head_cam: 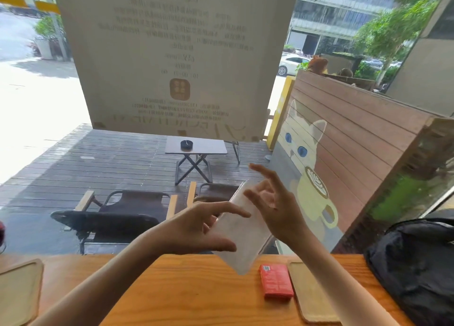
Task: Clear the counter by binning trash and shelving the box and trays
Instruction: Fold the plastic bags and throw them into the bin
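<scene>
Both hands hold a clear, flat plastic wrapper (242, 239) up above the wooden counter (191, 291). My left hand (196, 227) grips its lower left part between thumb and fingers. My right hand (272, 202) touches its upper right part with fingers spread. A red box (275, 280) lies flat on the counter just below the wrapper. One wooden tray (312, 293) lies right of the box, partly under my right forearm. Another wooden tray (17, 291) sits at the counter's left edge.
A black bag (417, 266) rests on the counter's right end beside the tray. A window runs along the counter's far edge, with a large paper sign (172, 55) stuck on it. Outside stand folding chairs and a small table.
</scene>
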